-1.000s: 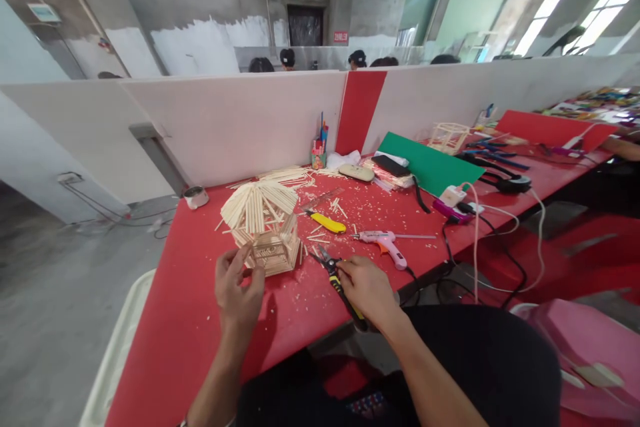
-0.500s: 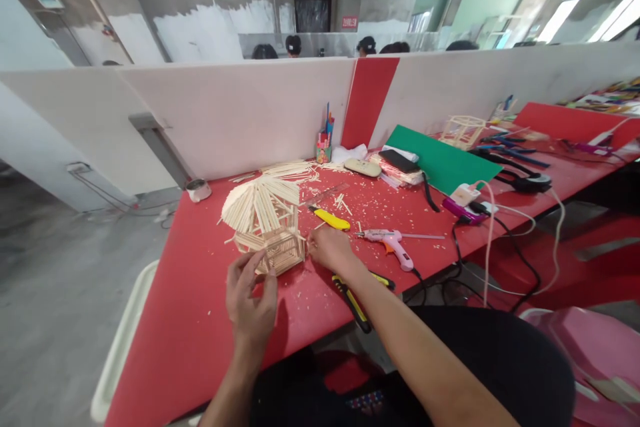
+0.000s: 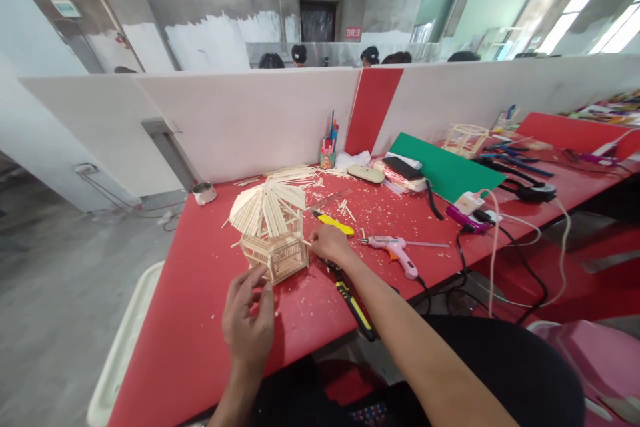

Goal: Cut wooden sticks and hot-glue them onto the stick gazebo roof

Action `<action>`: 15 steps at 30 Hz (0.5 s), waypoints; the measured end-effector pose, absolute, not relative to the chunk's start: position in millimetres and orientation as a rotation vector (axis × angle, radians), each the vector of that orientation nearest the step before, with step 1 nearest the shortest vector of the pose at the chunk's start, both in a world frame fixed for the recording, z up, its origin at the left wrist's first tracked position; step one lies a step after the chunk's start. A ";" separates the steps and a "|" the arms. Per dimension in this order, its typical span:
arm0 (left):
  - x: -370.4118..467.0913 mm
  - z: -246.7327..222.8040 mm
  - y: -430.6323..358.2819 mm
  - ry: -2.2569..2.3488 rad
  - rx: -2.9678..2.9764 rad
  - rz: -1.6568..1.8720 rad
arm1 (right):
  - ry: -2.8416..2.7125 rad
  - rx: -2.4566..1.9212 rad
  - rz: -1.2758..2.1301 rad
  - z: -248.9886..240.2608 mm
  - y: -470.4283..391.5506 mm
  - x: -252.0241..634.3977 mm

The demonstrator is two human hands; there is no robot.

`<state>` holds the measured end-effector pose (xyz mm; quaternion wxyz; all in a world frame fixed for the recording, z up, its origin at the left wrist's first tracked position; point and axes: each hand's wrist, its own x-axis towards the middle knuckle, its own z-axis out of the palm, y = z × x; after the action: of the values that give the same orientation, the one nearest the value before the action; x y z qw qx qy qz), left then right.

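Note:
A small pavilion model [image 3: 273, 243] of pale wooden sticks, with a fanned, pointed roof, stands on the red table [image 3: 195, 320]. My left hand [image 3: 249, 317] is just in front of its lower near edge, fingers bent and apart; whether a fingertip touches the model is unclear. At the model's right side, my right hand [image 3: 331, 243] is closed in a pinch. A thin wooden stick [image 3: 305, 241] shows between its fingertips and the railing. Beside that hand lie a yellow utility knife [image 3: 336, 223] and pliers with black-and-yellow handles [image 3: 356, 310], partly under my forearm.
A pink glue gun [image 3: 393, 251] lies to the right, its cord running off the table edge. Loose sticks [image 3: 293, 175], a pen holder [image 3: 328, 153], a glasses case [image 3: 366, 174] and a green board [image 3: 445, 163] are farther back. A purple power strip [image 3: 467, 219] trails cables.
My left hand has drawn slightly down and away from the model's front, uncovering more of it. My right hand stays at the model's right side. The camera view has shifted a little.

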<state>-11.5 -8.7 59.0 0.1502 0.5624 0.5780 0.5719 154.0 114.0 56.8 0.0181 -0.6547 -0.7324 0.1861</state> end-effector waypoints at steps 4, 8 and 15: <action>0.6 53.2 -11.5 1.589 1.528 1.665 | -2.260 -1.907 0.642 58.6 105.2 163.1; 13.9 48.8 -16.3 1.555 1.533 1.758 | -2.220 -1.820 0.631 66.0 99.3 182.0; 57.0 51.6 9.9 1.230 1.882 1.270 | -2.092 -2.037 0.597 73.8 117.9 246.9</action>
<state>57.0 9.9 51.6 0.2762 0.7005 0.4578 0.4727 246.9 117.9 73.8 0.0806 -0.6812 -0.6997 0.1996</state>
